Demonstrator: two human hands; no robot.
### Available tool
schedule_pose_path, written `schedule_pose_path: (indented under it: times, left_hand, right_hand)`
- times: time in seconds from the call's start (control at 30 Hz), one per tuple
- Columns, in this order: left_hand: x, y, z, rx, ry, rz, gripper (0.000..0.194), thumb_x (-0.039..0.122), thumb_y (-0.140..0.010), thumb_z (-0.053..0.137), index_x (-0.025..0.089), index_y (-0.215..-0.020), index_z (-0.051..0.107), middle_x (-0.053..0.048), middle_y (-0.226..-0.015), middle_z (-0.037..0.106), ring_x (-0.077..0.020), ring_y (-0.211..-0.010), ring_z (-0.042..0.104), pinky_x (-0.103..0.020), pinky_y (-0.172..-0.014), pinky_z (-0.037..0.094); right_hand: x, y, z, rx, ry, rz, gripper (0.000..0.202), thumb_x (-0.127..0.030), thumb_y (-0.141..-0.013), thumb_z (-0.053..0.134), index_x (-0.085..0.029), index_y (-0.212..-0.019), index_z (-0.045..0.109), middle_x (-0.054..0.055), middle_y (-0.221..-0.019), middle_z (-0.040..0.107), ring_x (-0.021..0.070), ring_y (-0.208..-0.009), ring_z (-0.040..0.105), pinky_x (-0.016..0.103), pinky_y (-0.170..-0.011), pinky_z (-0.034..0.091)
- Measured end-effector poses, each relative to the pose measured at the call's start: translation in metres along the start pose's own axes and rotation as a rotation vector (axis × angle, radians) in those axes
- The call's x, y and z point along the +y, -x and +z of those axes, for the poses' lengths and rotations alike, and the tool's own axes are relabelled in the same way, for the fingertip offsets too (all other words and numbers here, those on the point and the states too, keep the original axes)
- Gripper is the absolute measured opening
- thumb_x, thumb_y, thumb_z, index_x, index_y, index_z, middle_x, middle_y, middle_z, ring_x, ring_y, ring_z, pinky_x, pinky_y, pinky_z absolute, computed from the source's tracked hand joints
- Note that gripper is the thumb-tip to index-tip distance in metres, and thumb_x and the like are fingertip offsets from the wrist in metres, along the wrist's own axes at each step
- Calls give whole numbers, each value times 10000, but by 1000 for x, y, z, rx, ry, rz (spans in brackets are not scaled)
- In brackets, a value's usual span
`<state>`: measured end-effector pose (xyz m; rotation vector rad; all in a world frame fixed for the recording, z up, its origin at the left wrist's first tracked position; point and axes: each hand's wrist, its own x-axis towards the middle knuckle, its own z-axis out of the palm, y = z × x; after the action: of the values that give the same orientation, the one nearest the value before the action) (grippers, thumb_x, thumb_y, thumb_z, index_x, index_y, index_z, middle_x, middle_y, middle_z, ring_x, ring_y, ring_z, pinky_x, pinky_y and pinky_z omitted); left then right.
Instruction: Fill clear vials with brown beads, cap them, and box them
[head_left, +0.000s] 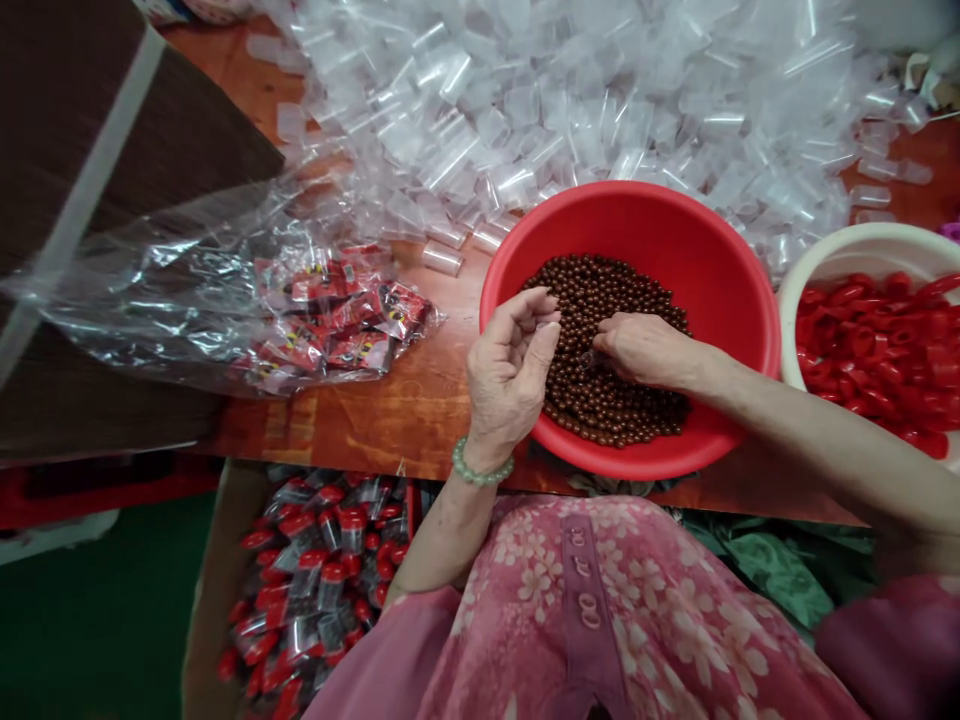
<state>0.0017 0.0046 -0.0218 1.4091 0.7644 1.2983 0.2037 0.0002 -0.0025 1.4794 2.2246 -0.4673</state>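
A red plastic basin (716,260) holds a heap of small, round, shiny brown balls (615,415). My right hand (645,348) reaches down into the heap from the right. Its fingers are closed, and a clear edge glints just under them, but most of what they grip is hidden. My left hand (514,370) hovers over the basin's left rim, palm turned inward. Its fingers curve loosely, with a gap to the thumb and nothing seen between them. A pale green bead bracelet (482,467) circles the left wrist.
Clear plastic tubes (517,110) are piled behind the basin. Red plastic caps (877,345) fill a white tub (814,260) at the right. Left lies a clear bag (172,280) with red packets (337,310). Below, a cardboard box (214,590) holds red-capped tubes (307,580).
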Motion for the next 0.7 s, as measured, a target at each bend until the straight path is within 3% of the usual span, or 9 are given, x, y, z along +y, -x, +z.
schedule_pose_path:
  times: [0.13, 0.23, 0.33, 0.43, 0.57, 0.7]
  left_hand:
    - [0, -1, -1, 0, 18, 4, 285, 382, -991, 667, 250, -1243, 686, -55, -1192, 752, -153, -1087, 741, -304, -987, 623]
    - [1, -1, -2, -3, 15, -5, 296, 400, -991, 667, 255, -1249, 680, -54, -1195, 751, -155, -1089, 741, -307, -990, 621]
    - [3, 0, -2, -4, 1, -23, 310, 428, -993, 657, 261, -1253, 673, -56, -1206, 747, -163, -1105, 736, -317, -996, 618]
    - [4, 1, -2, 14, -14, -39, 335, 460, -1000, 636, 262, -1269, 662, -60, -1212, 742, -171, -1111, 733, -332, -1010, 608]
    - [4, 3, -1, 54, -22, -19, 348, 473, -1006, 623, 261, -1280, 651, -58, -1201, 737, -165, -1092, 735, -314, -984, 608]
    - [4, 2, 0, 69, -14, -9, 320, 426, -997, 647, 239, -1257, 657, -65, -1185, 740, -148, -1071, 736, -289, -969, 612]
  right_hand:
    - [-33, -14, -15, -45, -2, -28, 335, -60, -952, 446, -77, -1066, 760, 202, -1046, 767, 285, -987, 733, 330, -794, 491]
    - [-43, -24, -18, -40, -47, -67, 345, -66, -945, 459, -83, -1132, 748, 188, -1111, 772, 273, -986, 730, 321, -782, 481]
    - [-36, -30, -13, -21, -193, -115, 295, -67, -869, 558, -95, -1077, 764, 139, -1049, 786, 235, -908, 707, 294, -744, 461]
    - [-21, -29, -7, 39, -488, -149, 215, -97, -820, 617, -126, -953, 783, 61, -887, 778, 193, -795, 663, 285, -735, 449]
    - [-4, -20, -9, 184, -859, -193, 202, -271, -821, 698, -172, -973, 787, 16, -901, 773, 181, -845, 673, 292, -819, 471]
    - [5, 2, -18, 312, -1018, -204, 236, -390, -824, 723, -189, -932, 785, 7, -875, 755, 177, -833, 662, 305, -816, 485]
